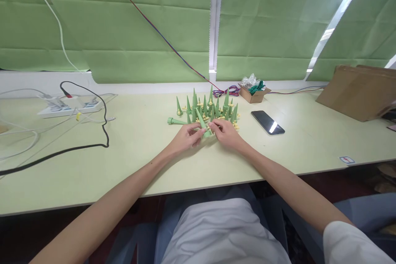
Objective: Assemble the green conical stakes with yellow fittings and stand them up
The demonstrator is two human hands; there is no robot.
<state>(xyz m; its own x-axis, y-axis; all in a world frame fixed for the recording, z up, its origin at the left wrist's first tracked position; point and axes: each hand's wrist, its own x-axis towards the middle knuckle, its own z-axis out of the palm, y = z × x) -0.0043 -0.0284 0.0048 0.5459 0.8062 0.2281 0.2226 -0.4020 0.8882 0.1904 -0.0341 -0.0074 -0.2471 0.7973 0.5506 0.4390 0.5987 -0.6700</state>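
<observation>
My left hand (188, 137) is closed on a green plastic cone (201, 122), which leans with its tip up and away to the left and its wide base toward me. Close beside that base, the fingers of my right hand (226, 133) are pinched together; whatever small part they hold, if any, is hidden. Just behind both hands stand several more green cones (194, 101) in a cluster, with small pale yellow pieces (236, 116) among them. One green cone (177, 121) lies on its side left of the cluster.
A black phone (267, 122) lies right of the cones on the pale table (133, 165). Behind it is a small cardboard box (253, 95) with plastic and green material. Cardboard (359, 90) stands far right. A power strip (71, 109) and black cable (77, 147) occupy the left.
</observation>
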